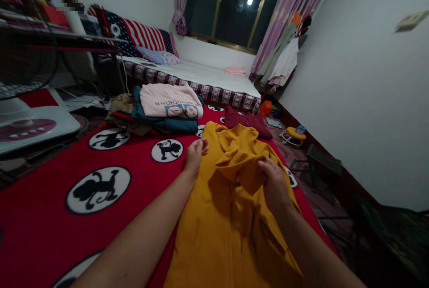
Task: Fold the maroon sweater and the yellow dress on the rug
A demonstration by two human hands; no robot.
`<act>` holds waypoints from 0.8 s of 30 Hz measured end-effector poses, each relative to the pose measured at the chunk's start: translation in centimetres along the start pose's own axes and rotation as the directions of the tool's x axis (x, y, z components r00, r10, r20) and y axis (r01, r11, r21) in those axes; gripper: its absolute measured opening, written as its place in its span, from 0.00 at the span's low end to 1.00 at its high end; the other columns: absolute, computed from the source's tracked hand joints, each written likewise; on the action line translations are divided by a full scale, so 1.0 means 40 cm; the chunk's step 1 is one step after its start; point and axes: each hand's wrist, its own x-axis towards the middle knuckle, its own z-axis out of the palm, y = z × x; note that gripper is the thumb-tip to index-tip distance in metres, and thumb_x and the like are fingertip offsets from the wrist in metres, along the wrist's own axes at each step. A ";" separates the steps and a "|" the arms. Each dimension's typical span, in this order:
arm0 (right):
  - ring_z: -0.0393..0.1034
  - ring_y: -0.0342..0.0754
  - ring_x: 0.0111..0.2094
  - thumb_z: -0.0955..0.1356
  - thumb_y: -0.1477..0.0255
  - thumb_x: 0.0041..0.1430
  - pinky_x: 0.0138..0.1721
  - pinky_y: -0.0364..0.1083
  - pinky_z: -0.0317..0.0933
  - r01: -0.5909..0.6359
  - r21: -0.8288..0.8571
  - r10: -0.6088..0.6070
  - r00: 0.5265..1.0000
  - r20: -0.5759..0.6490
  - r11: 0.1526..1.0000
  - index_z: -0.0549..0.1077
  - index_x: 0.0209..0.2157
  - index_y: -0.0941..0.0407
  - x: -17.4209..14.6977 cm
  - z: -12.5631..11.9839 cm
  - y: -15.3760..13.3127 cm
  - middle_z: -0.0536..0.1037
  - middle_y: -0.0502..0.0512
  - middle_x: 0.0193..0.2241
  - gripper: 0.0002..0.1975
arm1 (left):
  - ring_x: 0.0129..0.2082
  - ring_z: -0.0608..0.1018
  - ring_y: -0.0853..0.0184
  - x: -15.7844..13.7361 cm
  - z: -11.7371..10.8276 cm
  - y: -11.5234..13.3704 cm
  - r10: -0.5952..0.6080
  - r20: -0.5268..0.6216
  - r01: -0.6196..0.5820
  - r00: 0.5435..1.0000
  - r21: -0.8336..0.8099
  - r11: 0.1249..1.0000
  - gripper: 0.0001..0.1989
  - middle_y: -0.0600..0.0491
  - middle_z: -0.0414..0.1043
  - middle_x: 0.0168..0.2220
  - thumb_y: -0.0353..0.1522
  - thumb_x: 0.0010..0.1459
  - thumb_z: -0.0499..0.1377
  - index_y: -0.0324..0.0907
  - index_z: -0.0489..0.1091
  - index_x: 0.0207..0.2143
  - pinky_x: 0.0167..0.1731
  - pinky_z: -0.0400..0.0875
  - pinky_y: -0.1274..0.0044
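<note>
A mustard-yellow garment point(211, 216), which looks like a coat, is spread lengthwise on a red blanket point(140, 198) with black-and-white round figures. My right hand point(276, 185) is closed on a raised fold of its fabric, near the bunched upper part. At the garment's left edge is my left hand point(195, 156), fingers curled in; whether cloth is between them is hidden. Beyond the left hand lies a stack of folded clothes, a pale pink printed top point(167, 100) over a dark teal piece point(174, 125). A folded maroon garment point(248, 123) lies past the yellow one.
A cluttered desk point(83, 42) stands at left, above a white-and-pink appliance point(30, 127). A low bed point(204, 73) runs beneath the window at the back. Along the right wall are a yellow-topped stool point(295, 133), a dark folding stool point(321, 160) and hanging clothes point(284, 58).
</note>
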 end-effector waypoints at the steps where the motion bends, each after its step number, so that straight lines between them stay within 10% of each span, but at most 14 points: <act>1: 0.71 0.49 0.33 0.65 0.67 0.53 0.31 0.44 0.63 -0.010 0.109 0.012 1.000 -0.019 0.994 0.72 0.34 0.55 -0.002 -0.012 -0.024 0.77 0.52 0.30 0.08 | 0.39 0.77 0.67 0.000 0.001 0.000 -0.002 0.001 0.002 1.000 0.002 1.000 0.13 0.46 0.75 0.38 0.38 0.53 0.59 0.37 0.72 0.35 0.35 0.72 0.78; 6: 0.71 0.51 0.45 0.66 0.67 0.57 0.45 0.46 0.63 0.023 0.105 -0.044 0.979 0.200 0.994 0.74 0.38 0.53 -0.102 -0.022 -0.100 0.77 0.54 0.43 0.09 | 0.38 0.77 0.67 -0.001 0.001 0.001 0.000 0.010 0.000 1.000 0.025 1.000 0.13 0.46 0.75 0.39 0.38 0.53 0.59 0.37 0.72 0.36 0.34 0.72 0.79; 12: 0.71 0.51 0.45 0.64 0.61 0.62 0.48 0.48 0.61 0.159 -0.269 0.067 0.736 0.674 0.950 0.77 0.38 0.54 -0.163 0.019 -0.092 0.78 0.57 0.42 0.14 | 0.41 0.78 0.64 -0.005 0.001 0.003 0.032 0.043 -0.036 0.999 0.094 0.995 0.15 0.45 0.76 0.40 0.39 0.53 0.58 0.37 0.72 0.37 0.36 0.73 0.75; 19: 0.74 0.46 0.28 0.66 0.64 0.57 0.30 0.42 0.64 0.080 -0.352 0.023 0.960 0.280 0.933 0.75 0.31 0.58 0.128 0.030 0.050 0.77 0.53 0.24 0.12 | 0.40 0.77 0.63 -0.016 0.015 0.000 0.098 0.141 -0.133 0.985 0.265 0.955 0.13 0.45 0.76 0.39 0.35 0.53 0.60 0.37 0.73 0.39 0.40 0.72 0.72; 24: 0.74 0.42 0.25 0.66 0.77 0.53 0.23 0.38 0.63 -0.158 -0.356 0.152 0.987 -0.046 0.921 0.72 0.32 0.59 0.331 0.061 0.153 0.77 0.53 0.29 0.04 | 0.34 0.77 0.63 -0.022 0.026 -0.007 0.157 0.216 -0.246 0.964 0.487 0.838 0.17 0.43 0.75 0.39 0.30 0.48 0.64 0.36 0.73 0.42 0.35 0.72 0.72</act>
